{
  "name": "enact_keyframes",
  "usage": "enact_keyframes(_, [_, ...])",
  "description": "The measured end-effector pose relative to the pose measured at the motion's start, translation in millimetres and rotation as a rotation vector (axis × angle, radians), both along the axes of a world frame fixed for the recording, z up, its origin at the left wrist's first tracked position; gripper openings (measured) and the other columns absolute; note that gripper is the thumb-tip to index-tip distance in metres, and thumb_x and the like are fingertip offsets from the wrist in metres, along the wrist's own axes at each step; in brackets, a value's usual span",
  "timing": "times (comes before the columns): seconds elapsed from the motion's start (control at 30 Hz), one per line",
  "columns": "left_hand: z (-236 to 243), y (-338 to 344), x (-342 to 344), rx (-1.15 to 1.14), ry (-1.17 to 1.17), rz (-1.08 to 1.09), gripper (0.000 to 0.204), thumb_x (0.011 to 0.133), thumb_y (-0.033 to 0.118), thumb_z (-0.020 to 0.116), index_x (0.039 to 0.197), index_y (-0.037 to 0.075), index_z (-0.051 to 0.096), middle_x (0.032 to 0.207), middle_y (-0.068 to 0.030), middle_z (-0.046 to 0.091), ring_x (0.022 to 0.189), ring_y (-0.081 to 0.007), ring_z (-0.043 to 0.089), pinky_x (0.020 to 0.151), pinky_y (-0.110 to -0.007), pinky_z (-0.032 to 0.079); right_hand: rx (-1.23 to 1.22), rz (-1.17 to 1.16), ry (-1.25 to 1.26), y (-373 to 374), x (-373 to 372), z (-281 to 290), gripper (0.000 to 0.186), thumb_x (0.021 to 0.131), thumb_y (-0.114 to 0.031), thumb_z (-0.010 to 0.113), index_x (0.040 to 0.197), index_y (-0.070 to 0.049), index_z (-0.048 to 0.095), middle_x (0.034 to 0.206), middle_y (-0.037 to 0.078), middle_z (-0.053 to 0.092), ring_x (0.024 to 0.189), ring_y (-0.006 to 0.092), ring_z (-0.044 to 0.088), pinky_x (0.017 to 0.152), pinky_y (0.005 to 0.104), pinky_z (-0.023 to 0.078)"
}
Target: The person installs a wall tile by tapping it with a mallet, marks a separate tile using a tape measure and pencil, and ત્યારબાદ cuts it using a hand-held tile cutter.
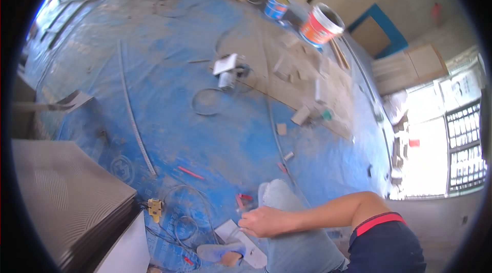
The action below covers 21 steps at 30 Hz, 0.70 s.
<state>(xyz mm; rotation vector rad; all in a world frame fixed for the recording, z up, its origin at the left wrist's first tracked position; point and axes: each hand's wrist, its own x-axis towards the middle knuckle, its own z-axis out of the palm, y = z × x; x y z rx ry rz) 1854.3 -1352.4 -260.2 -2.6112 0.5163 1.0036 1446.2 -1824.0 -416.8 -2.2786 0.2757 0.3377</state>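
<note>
My right hand (261, 221) is at my knee, at the end of a bare forearm below a navy sleeve with red trim. Its fingers are curled closed; whether anything is in them is blurred and hidden. Just beyond the fingertips is a small red item (241, 202), possibly a tool handle. Beneath the hand lies a pale flat strip (251, 250), beside my foot in a sandal (220, 252). Dark wires (187, 228) loop over the blue floor sheet to the left, next to a yellow electrical fitting (155, 209). My left hand is out of view.
Stacked grooved tiles (77, 180) fill the lower left. A long measuring strip (130, 109) and a red stick (191, 172) lie on the sheet. Ahead are a power tool (226, 75) with a cord, a dusty board (287, 88) with offcuts, and a bucket (322, 26).
</note>
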Motion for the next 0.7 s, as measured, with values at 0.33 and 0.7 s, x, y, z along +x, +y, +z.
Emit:
enact_keyframes(0.33, [-43, 2, 7, -0.052, 0.365, 0.495, 0.038, 0.089, 0.027, 0.064, 0.091, -0.011, 0.066, 0.079, -0.0163, 0.066, 0.074, -0.0259, 0.065, 0.068, -0.038, 0.053, 0.088, -0.963, -0.105, 92, -96, 27, 0.014, 0.090, -0.019, 0.054, 0.089, -0.006, 0.058, 0.083, 0.013, 0.060, 0.070, 0.0314, 0.061, 0.060, 0.0405, 0.049])
enact_keyframes(0.7, [38, -8, -20, -0.028, 0.236, 0.095, 0.064, 0.083, 0.030, 0.073, 0.130, -0.005, 0.046, 0.119, -0.0217, 0.055, 0.104, -0.0304, 0.052, 0.091, -0.038, 0.043, 0.056, -1.899, 0.217, 195, -336, 74, 0.019, 0.089, -0.023, 0.055, 0.098, -0.008, 0.063, 0.080, 0.012, 0.068, 0.082, 0.0297, 0.067, 0.072, 0.0409, 0.051])
